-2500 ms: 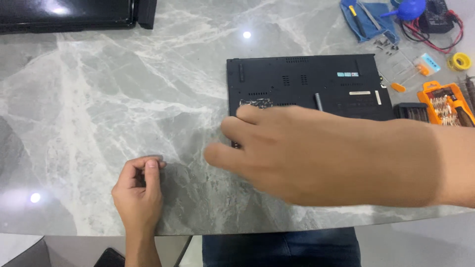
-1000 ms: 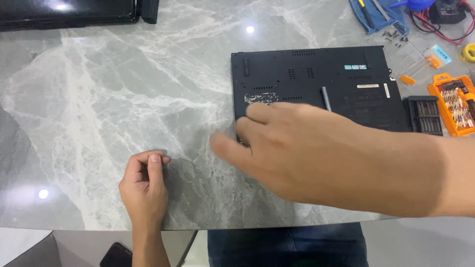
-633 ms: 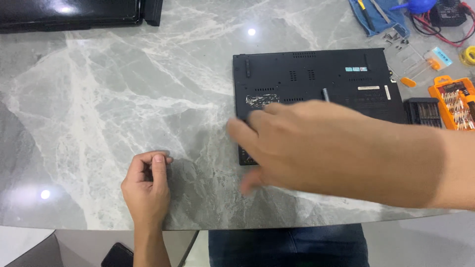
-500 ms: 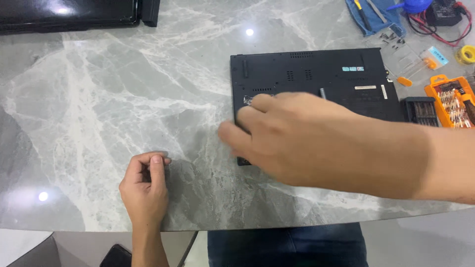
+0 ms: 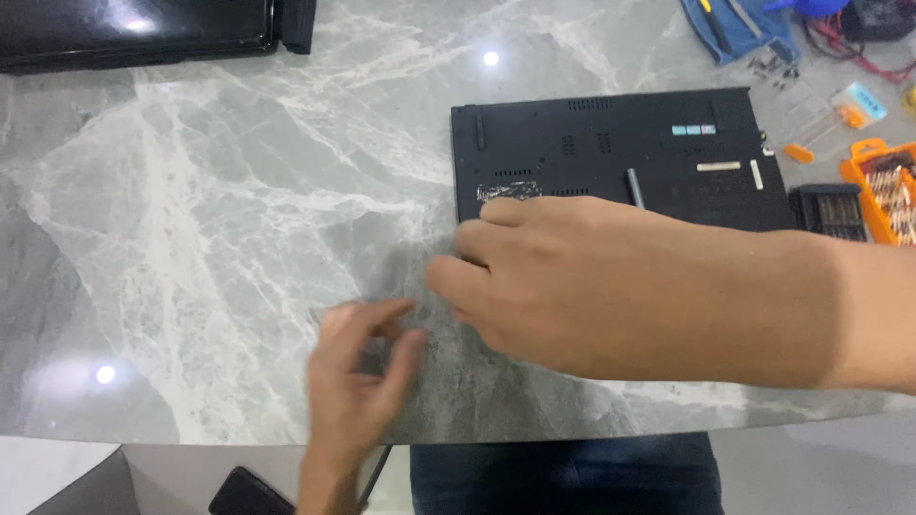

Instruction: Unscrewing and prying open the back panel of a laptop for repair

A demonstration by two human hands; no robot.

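Lifted off the bench (image 5: 191,238), the left hand (image 5: 358,381) now blurs, fingers spread, holding nothing; right hand (image 5: 582,281) covers the upturned black laptop's (image 5: 611,153) near corner, grip hidden; base panel still on

The table (image 5: 219,219) is grey marble with white veins running through it. The laptop (image 5: 611,153) lying on it is matt black, with a silver patch of tape (image 5: 509,191) and small pale labels. At the right sits an orange bit case (image 5: 883,186) beside a black holder (image 5: 830,212). A blue cloth (image 5: 739,29) lies at the far edge, with red wires (image 5: 863,57) near it.
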